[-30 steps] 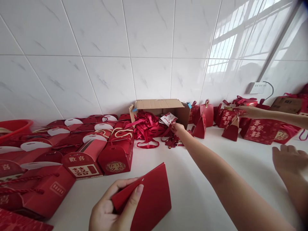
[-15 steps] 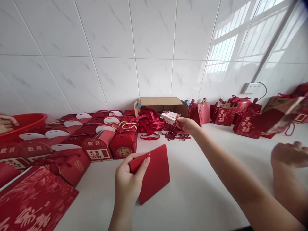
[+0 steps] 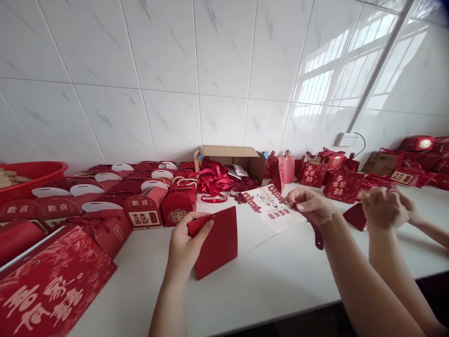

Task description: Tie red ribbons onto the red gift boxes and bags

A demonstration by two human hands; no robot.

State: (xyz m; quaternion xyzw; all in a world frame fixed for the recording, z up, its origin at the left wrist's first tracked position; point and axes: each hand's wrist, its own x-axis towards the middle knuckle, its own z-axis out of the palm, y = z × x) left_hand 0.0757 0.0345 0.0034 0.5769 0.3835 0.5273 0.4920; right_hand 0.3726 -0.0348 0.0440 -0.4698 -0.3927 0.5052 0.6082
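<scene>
Domed boxes on the counter (image 3: 133, 276) read 歡喜, and one domed box (image 3: 143, 210) shows 囍 on a pale panel. The gold medallion on the rope-handled box (image 3: 180, 199) is only partly legible, while the brushed characters on the large red bag (image 3: 58, 285) are clear but stylised. The red characters on the card (image 3: 273, 209) are too blurred to read surely.

The left hand (image 3: 189, 236) grasps a plain red folded piece (image 3: 219, 243) above the counter's middle, fingers behind, thumb in front; it stands upright, slightly tilted, its long axis running up and down. The right hand (image 3: 312, 206) pinches the card's right edge between its fingers; the card's long axis slants from upper left to lower right, printed face up. A dark red strap (image 3: 318, 236) hangs below that hand, its upper end hidden. A co-worker's fist (image 3: 384, 208) blocks whatever lies behind it; the large bag is cut off at left.
</scene>
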